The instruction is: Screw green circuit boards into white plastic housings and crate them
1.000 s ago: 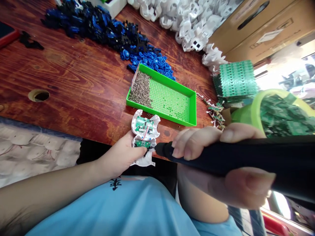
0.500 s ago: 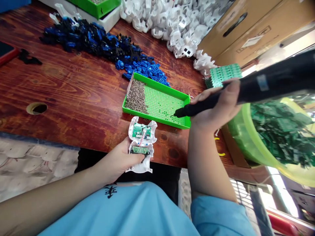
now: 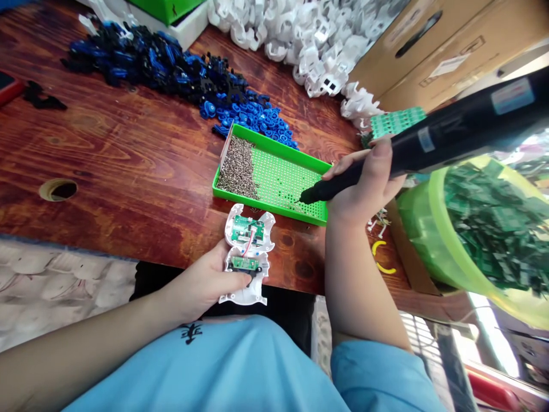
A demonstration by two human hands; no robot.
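My left hand (image 3: pixel 214 280) is closed on a white plastic housing (image 3: pixel 245 293), the thumb lying across its lower part. Two green circuit boards (image 3: pixel 246 230) joined by red and white wires sit in the housing. My right hand (image 3: pixel 364 183) wraps round a black electric screwdriver (image 3: pixel 429 140), its thin bit pointing left and down over a green perforated tray (image 3: pixel 274 207). Small screws (image 3: pixel 235 171) are heaped at the tray's left end, and some stand in its holes. I cannot tell whether the bit touches a screw.
Blue and black plastic parts (image 3: pixel 163 68) lie piled behind the tray, with white shells (image 3: pixel 295 34) farther back. A cardboard box (image 3: pixel 412 51) stands at the right rear. A translucent green tub (image 3: pixel 422 229) of circuit boards is at right. The wooden table (image 3: pixel 128 160) has a round hole.
The screwdriver tip has shifted slightly left over the tray, and my right hand has moved a little left with it. My left hand still holds the housing in much the same place.
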